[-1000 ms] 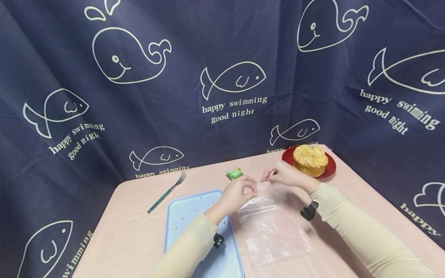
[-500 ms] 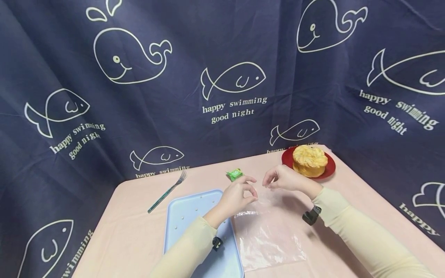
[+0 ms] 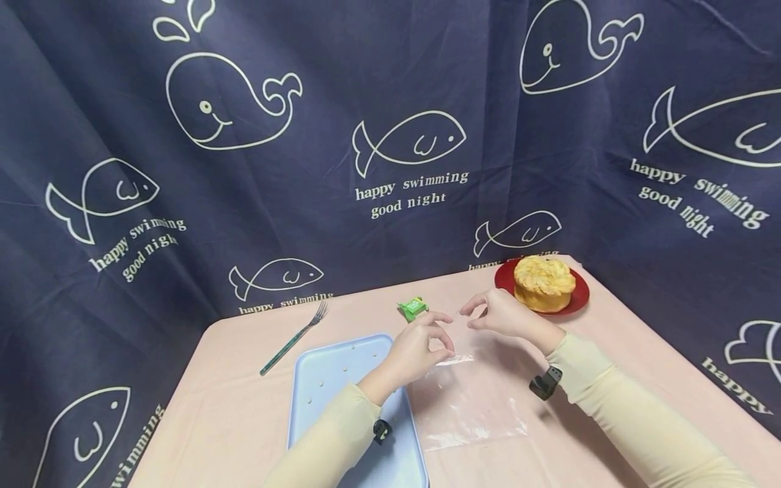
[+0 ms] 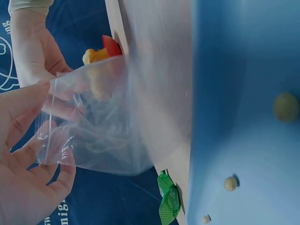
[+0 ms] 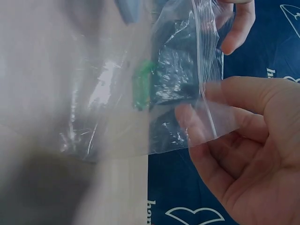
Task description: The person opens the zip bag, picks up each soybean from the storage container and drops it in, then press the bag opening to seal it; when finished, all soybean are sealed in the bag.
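Note:
A clear zip-top bag (image 3: 476,413) hangs between my hands over the table, its zip strip along the top; its upper part is hard to see in the head view. My left hand (image 3: 415,352) grips the zip edge, thumb and fingers spread along it in the left wrist view, where the bag (image 4: 108,136) slants toward the table. My right hand (image 3: 503,315) pinches the other end of the same edge. In the right wrist view, fingertips of the right hand (image 5: 253,136) show through the film of the bag (image 5: 173,75).
A blue tray (image 3: 299,407) with several small round beads (image 4: 230,183) lies under my left forearm. Beyond the left hand is a green wrapped packet (image 3: 413,307). A fork (image 3: 293,344) lies left. A red plate (image 3: 579,295) bears a round yellow bread (image 3: 544,283).
The bag has shifted away from me, its lower edge now farther up the table. My hands have spread slightly, both keeping the zip edge.

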The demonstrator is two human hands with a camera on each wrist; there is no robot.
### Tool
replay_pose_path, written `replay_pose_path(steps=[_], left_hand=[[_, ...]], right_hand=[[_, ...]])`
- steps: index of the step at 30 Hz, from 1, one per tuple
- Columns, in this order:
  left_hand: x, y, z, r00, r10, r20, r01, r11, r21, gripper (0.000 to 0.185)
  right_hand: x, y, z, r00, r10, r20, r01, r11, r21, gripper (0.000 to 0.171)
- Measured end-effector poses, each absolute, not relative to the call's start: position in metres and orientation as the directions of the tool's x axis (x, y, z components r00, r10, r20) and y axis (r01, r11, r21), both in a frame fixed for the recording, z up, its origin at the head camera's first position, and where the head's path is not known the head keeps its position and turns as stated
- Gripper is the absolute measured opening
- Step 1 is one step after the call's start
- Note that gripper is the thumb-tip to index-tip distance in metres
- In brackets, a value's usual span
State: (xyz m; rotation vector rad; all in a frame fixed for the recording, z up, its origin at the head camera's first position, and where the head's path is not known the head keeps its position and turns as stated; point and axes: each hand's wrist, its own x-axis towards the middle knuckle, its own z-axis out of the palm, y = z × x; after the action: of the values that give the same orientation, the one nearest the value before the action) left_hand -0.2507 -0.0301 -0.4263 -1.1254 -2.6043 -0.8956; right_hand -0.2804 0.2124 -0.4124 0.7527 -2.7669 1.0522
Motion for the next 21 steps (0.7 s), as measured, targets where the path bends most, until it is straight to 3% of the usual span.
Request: replay_pose_path(steps=[6, 13, 21], left_hand=[[-0.250, -0.032, -0.426, -0.690, 0.607, 0.395, 0.720, 0.520, 0.459, 0.009], [-0.253, -0.037, -0.430, -0.676, 0.590, 0.441, 0.735, 0.500, 0.458, 0.008], [-0.255, -0.041, -0.426, -0.659, 0.598, 0.456, 0.744, 0.435, 0.507, 0.011]], right_hand=[[-0.280, 0.212, -0.415, -0.848, -0.441, 0.294, -0.520, 0.586, -0.622, 0.034], [-0.278, 0.210, -0.418, -0.862, -0.422, 0.281, -0.497, 0.597, -0.630, 0.020], [-0.273, 0.212, -0.420, -0.893, -0.358, 0.274, -0.445, 0.611, -0.654, 0.021]])
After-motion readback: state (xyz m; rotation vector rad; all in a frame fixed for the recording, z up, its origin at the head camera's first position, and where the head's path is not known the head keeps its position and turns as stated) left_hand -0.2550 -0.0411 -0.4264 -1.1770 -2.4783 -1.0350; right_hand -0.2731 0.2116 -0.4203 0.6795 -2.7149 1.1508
